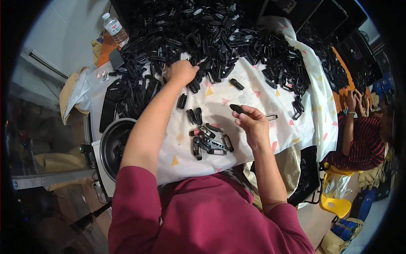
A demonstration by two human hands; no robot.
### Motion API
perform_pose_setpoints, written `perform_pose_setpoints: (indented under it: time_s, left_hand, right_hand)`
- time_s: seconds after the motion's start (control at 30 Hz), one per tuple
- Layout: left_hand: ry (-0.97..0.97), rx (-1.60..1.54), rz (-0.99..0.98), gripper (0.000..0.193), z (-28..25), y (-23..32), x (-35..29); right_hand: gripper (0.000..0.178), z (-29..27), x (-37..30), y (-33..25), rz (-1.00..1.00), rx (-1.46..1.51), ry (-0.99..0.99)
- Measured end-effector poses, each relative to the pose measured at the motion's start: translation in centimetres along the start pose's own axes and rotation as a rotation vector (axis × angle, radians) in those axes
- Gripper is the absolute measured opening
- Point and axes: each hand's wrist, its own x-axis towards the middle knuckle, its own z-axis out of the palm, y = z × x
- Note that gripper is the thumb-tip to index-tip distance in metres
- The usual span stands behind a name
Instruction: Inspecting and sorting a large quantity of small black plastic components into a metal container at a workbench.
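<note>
My right hand (253,122) pinches a small black oval plastic piece (237,109) between thumb and fingers, above the patterned white tablecloth (253,101). My left hand (182,73) is at the near edge of a large pile of black plastic pieces (198,34). Its fingers are curled down, and what they hold, if anything, is hidden. In front of me lies a small cluster of black elongated pieces (209,142), some like open frames. Between it and the pile lie single pieces, one a dark block (237,84). Beside my right hand rests a thin frame (272,117).
A metal bowl (111,166) with dark pieces stands at the left, partly behind my left forearm. A clear bottle (115,28) is at the far left. At the right, another person in a striped top (359,142) sits by more black pieces, near a yellow stool (335,206).
</note>
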Motion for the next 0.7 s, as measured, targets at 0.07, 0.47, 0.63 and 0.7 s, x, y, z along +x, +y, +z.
perform_pose_setpoints:
  time_s: [0.07, 0.47, 0.63, 0.7]
  left_hand:
    - [0.068, -0.040, -0.103, 0.033, 1.2, 0.8, 0.4]
    - [-0.518, -1.363, 0.236, 0.015, -3.6, 1.1, -9.2]
    - [-0.487, -0.922, 0.529, 0.023, -6.0, 1.6, -12.1]
    - [-0.377, -0.761, 0.637, 0.026, -7.3, 1.5, -12.8]
  right_hand:
    - [0.019, 1.1, -0.5, -0.2, 0.023, 0.010, 0.003]
    - [0.021, 3.0, -2.1, -1.7, -0.291, -0.031, -0.220]
    - [0.022, 4.5, -1.7, -3.9, -0.980, -0.865, -0.231]
    - [0.027, 4.7, -1.9, -3.8, -1.156, -0.953, -0.262]
